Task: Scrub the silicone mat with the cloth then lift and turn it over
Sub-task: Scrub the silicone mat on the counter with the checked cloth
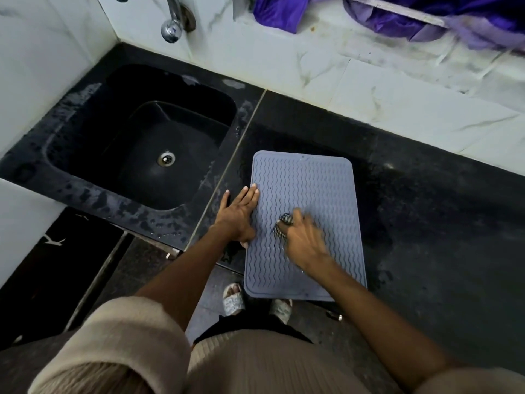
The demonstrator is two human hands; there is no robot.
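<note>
A grey-blue silicone mat (pixel 318 189) with a wavy ribbed pattern lies flat on the black counter, its near end hanging slightly over the counter's front edge. My left hand (pixel 238 214) rests flat on the mat's left edge, fingers spread, thumb tucked at the edge. My right hand (pixel 304 240) is on the middle of the mat, blurred by motion, pressing a small black-and-white checked cloth (pixel 282 226) against the ribs. Most of the cloth is hidden under my fingers.
A black sink (pixel 142 143) with a metal drain is set into the counter to the left, its rim wet. A chrome tap (pixel 173 24) hangs from the marble wall. Purple fabric (pixel 397 15) lies on a ledge at the back right. Bare black counter (pixel 440 223) stretches right of the mat.
</note>
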